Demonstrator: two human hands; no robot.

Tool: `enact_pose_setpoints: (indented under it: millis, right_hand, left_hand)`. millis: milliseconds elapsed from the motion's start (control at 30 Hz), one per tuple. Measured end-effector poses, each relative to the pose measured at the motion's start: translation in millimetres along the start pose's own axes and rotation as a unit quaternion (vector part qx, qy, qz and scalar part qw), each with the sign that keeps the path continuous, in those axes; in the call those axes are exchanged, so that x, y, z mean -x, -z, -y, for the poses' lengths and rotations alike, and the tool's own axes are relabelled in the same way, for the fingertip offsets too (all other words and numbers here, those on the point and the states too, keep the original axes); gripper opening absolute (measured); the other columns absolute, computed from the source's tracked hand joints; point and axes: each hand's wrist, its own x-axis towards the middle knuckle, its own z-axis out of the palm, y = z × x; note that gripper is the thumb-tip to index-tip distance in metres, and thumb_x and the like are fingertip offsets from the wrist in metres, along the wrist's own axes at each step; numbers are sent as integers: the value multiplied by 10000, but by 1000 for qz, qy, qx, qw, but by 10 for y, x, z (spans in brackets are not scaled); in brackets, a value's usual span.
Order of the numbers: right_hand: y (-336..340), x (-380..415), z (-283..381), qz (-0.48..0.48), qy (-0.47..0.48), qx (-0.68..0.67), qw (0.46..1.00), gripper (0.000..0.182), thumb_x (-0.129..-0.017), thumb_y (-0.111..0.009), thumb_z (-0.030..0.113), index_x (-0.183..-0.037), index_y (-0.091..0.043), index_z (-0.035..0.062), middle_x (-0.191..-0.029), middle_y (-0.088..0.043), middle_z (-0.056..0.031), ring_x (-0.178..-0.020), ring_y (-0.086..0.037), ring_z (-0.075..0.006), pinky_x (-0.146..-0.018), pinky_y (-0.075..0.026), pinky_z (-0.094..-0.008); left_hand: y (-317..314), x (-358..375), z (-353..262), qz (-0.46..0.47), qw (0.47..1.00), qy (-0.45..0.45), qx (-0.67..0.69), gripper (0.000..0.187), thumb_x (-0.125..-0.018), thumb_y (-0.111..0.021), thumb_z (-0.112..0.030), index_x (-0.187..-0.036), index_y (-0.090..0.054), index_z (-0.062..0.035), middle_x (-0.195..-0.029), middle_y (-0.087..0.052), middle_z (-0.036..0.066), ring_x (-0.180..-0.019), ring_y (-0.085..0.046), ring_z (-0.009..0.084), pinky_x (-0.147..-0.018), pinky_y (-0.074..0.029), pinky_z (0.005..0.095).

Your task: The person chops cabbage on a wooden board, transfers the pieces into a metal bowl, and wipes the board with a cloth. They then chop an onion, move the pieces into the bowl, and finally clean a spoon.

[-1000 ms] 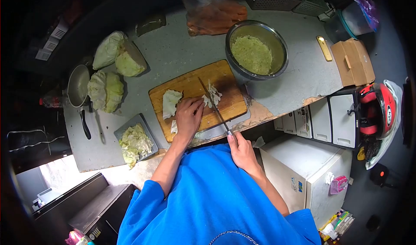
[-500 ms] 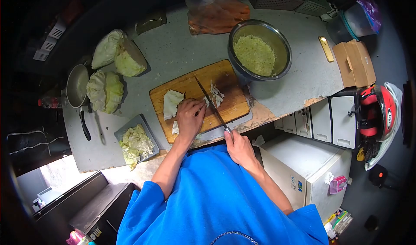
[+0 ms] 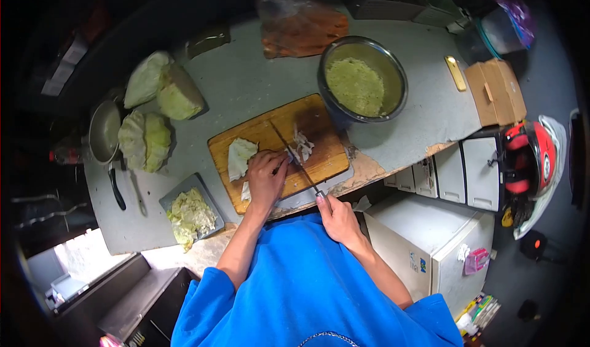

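A wooden cutting board (image 3: 322, 156) lies on the grey counter. My left hand (image 3: 265, 176) presses down on a piece of cabbage near the board's middle, fingers curled over it. My right hand (image 3: 335, 215) grips the handle of a long knife (image 3: 295, 156), whose blade crosses the board just right of my left fingers. Cut cabbage shreds (image 3: 302, 144) lie right of the blade. A larger cabbage leaf piece (image 3: 238, 156) rests on the board's left part.
A steel bowl (image 3: 393, 74) of shredded cabbage stands behind the board on the right. Cabbage halves (image 3: 144, 139) and wedges (image 3: 163, 88), a pan (image 3: 104, 132) and a tray of scraps (image 3: 190, 212) sit left. A bag of carrots (image 3: 301, 27) lies at the back; a cardboard box (image 3: 496, 91) sits right.
The knife blade has shifted slightly left toward my left fingers, and my right hand has moved with it. The view has tilted a little; my left hand stays on the cabbage.
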Motion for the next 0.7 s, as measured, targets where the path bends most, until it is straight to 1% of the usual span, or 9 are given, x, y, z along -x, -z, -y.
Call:
enact_pose_setpoints:
  millis: [67, 167, 267, 300, 400, 467, 533, 567, 700]
  right_hand:
    - [2, 16, -7, -17, -6, -12, 1000, 452, -1059, -533, 381, -877, -598, -28, -746, -635, -310, -790, -625, -538, -665, -478, -570]
    - [29, -2, -35, 16, -16, 12, 1000, 417, -1055, -543, 364, -911, -618, -20, -742, -639, -301, -779, -631, -528, -655, -483, -557]
    - [40, 25, 19, 3, 12, 1, 1000, 389, -1054, -550, 350, -933, -623, -13, -735, -640, -293, -767, -634, -520, -642, -479, -546]
    - [42, 34, 31, 6, 7, 2, 1000, 373, -1054, -554, 340, -940, -619, -9, -724, -638, -285, -757, -636, -514, -626, -473, -536]
    - [-10, 22, -27, -2, 16, -1, 1000, 368, -1053, -555, 338, -938, -617, -6, -721, -637, -284, -758, -640, -509, -620, -471, -529]
    - [10, 9, -36, 7, 3, 14, 1000, 392, -1058, -538, 353, -931, -613, -10, -734, -642, -288, -776, -642, -514, -641, -478, -541]
    - [-1, 3, -49, 4, 20, 26, 999, 417, -1062, -519, 369, -924, -612, -14, -758, -650, -297, -800, -640, -524, -671, -487, -561]
    - [19, 9, -30, 8, 12, 22, 1000, 426, -1064, -509, 369, -920, -616, -18, -775, -655, -306, -813, -637, -534, -696, -493, -579]
    - [51, -17, 18, 22, -12, 16, 1000, 436, -1068, -491, 377, -937, -616, -20, -802, -661, -320, -831, -638, -541, -724, -496, -592]
  left_hand:
    - [-31, 14, 27, 9, 1000, -13, 8, 111, -836, -763, -50, -935, -781, -2, -950, -753, 124, -958, -676, 316, -889, -508, 408]
    - [-55, 22, 38, -4, 1000, 6, 6, 120, -835, -762, -63, -948, -783, -31, -978, -754, 97, -982, -669, 303, -882, -489, 408]
    - [-29, 34, 42, -2, 1000, 6, -10, 115, -834, -761, -73, -941, -783, -35, -973, -754, 91, -985, -667, 303, -886, -486, 409]
    - [-10, 19, 30, -5, 1000, 0, -11, 107, -819, -759, -46, -918, -780, -8, -934, -747, 122, -969, -666, 320, -882, -509, 417]
    - [-13, 12, 19, -2, 1000, 12, -2, 110, -819, -759, -47, -921, -779, -10, -936, -747, 120, -981, -664, 319, -889, -506, 415]
    - [-14, 8, 16, -2, 1000, 6, -4, 113, -821, -761, -50, -925, -779, -10, -942, -749, 118, -982, -665, 319, -891, -506, 411]
    - [-3, 1, 1, -2, 1000, 11, 8, 118, -826, -760, -51, -935, -779, -8, -942, -750, 118, -981, -665, 317, -891, -507, 410]
    - [-14, 11, 14, -2, 1000, 9, -2, 119, -840, -760, -81, -946, -784, -33, -971, -755, 81, -999, -664, 289, -884, -484, 413]
    - [-42, 12, 49, 5, 1000, 6, 3, 127, -840, -761, -79, -954, -785, -27, -972, -757, 84, -998, -665, 292, -889, -484, 418]
